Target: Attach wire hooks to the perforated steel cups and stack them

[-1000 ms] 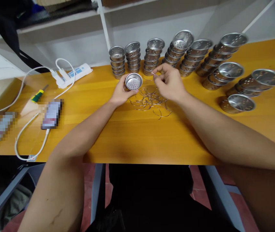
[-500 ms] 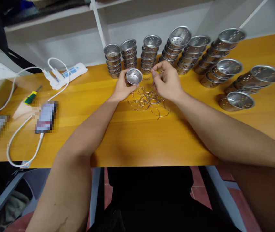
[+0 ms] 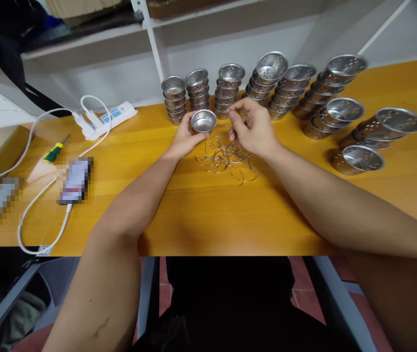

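My left hand (image 3: 187, 138) is wrapped around a small perforated metal cup (image 3: 203, 121), its open top tilted toward me. To its right, my right hand (image 3: 249, 126) is closed in a pinch with thumb against forefinger. Whatever lies between those fingertips is too small to make out. A loose heap of thin curved wires (image 3: 223, 157) is spread on the table just below and between both hands. One thin wire shows in the gap between the cup and my right fingers; I cannot tell whether it is held.
Stacks of perforated metal cups (image 3: 231, 78) line the table's back, with shorter stacks (image 3: 341, 111) and a single cup (image 3: 359, 160) at right. To the left are a power strip (image 3: 111, 120), a green-yellow screwdriver (image 3: 55, 151), a phone (image 3: 76, 180) on a white cable, and a cardboard box (image 3: 5, 146).
My head view has shifted, so the scene sits slightly lower. The cup in my left hand is tilted more toward me. My right hand keeps its pinch at about the same place.
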A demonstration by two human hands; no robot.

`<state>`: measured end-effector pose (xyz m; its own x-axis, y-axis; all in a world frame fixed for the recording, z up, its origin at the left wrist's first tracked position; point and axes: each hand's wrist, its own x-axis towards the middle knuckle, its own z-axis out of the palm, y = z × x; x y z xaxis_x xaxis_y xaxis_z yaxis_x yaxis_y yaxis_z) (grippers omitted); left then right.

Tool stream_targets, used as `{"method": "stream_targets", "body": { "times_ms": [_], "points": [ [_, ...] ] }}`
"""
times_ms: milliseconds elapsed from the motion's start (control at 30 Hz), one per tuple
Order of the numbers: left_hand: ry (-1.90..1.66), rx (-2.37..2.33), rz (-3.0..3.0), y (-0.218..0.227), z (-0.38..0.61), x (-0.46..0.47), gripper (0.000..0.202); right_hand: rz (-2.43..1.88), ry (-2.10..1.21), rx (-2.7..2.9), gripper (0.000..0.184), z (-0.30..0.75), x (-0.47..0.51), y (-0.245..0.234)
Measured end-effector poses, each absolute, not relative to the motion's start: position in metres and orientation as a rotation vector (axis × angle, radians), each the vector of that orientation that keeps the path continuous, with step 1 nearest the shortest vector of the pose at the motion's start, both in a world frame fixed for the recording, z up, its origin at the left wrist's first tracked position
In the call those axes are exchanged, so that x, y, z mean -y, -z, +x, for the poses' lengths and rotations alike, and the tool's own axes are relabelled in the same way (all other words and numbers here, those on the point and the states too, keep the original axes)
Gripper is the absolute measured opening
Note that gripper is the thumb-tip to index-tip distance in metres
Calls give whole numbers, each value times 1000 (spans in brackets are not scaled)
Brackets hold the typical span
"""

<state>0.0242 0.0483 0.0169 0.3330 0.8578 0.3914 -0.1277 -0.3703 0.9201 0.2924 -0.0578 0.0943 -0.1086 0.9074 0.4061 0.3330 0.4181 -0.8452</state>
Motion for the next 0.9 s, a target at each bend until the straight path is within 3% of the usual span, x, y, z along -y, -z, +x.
{"method": "stream_targets", "body": {
  "times_ms": [167,567,900],
  "points": [
    [-1136,-683,1436,-32,24,-30,91,-1080,-829,1650,90,278,60,-95],
    [-1140,-684,1712,-36,38,-21,115,-1034,-801,1687,71,272,62,-93],
    [-1203,-650,1744,-13,38,-45,114,-1069,-757,1693,64,286,46,-89]
  ]
}}
